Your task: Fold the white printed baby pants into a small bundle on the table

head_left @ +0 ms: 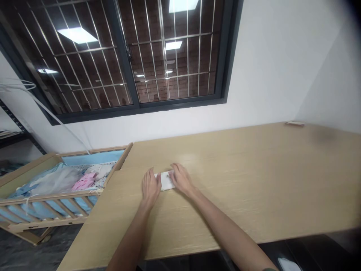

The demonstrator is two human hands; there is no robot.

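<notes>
A small white flat rectangular item point(166, 181), perhaps a packet or folded paper, lies on the wooden table point(254, 177). Faint marks show on its surface, too small to read. My left hand point(150, 187) holds its left end, thumb along the near side and fingers curled over the edge. At the opposite end, my right hand point(181, 178) grips it with bent fingers and thumb. Both forearms reach in from the table's front edge. The item's two ends are hidden under my hands.
A wooden crib point(47, 197) with blue lining, holding a pink cloth point(84, 181) and other fabric, stands against the table's left side. A thin flat object point(295, 123) lies at the far right by the wall. A barred window point(175, 56) is behind.
</notes>
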